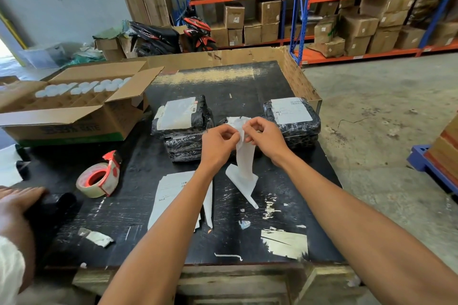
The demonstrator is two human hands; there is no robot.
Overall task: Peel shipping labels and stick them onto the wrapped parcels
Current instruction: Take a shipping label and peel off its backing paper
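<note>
— Already well along, is it? What does the bench show?

— Judging by the parcels, partly done. Three black-wrapped parcels are countable: the left parcel carries a label, the right parcel carries one too, and a lower parcel, under the left one, shows no label on the face visible. A fourth may lie behind the hands; that cannot be told.

— And the carton?

— One open carton at the left, white caps inside. One tape dispenser nearer the front edge.

— Where is the label being worked?

— Mid-air over the bench, between the two labelled parcels. The left hand and right hand both pinch the top of one label strip, fingers curled on it, apparently parting label from backing; its tail hangs down to touch the bench.

— Anything left?

— Seemingly so: one sheet of labels lies flat below the wrists, and at least the lower parcel awaits. Another person's hand rests flat at the far left edge.
</note>
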